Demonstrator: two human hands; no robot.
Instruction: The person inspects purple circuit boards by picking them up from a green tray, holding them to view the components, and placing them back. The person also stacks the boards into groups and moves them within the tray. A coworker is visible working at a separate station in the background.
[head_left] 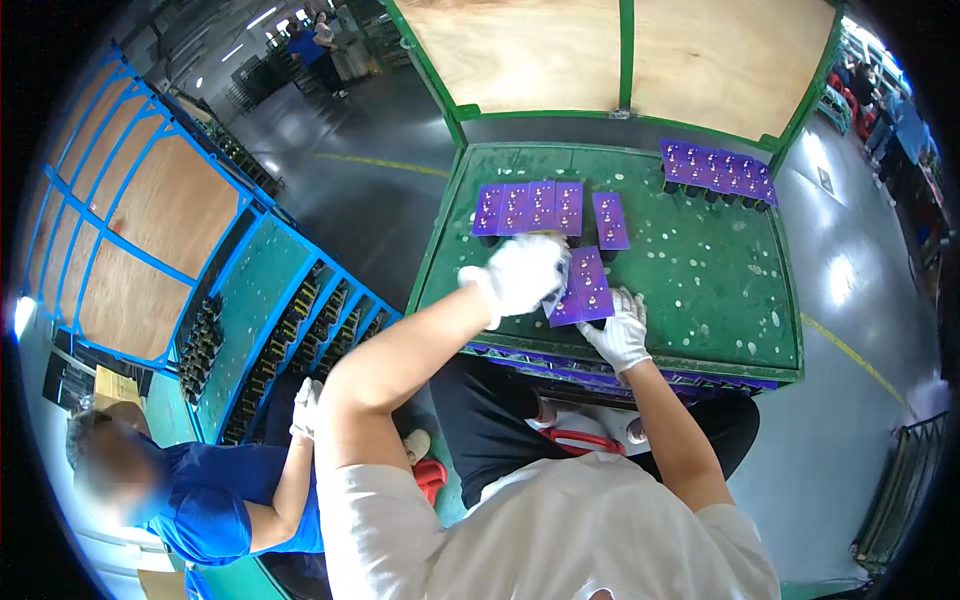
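Note:
Both my hands wear white gloves. My left hand (520, 275) is raised over the table's near middle, just left of a pair of purple rectangular cards (582, 290); motion smears its fingers, so its hold cannot be made out. Thumb and fingers of my right hand (622, 335) close around the near right corner of that pair. A row of several like purple cards (528, 208) stands beyond my left hand, with dark parts beneath. One single purple card (610, 221) is just right of that row.
More purple cards (718, 172) line the green table's (700, 290) far right corner. A green-framed wooden panel (540, 60) rises behind it. To the left stands a blue rack (290, 300) with rows of dark parts, and a seated co-worker in blue (230, 490) beside me.

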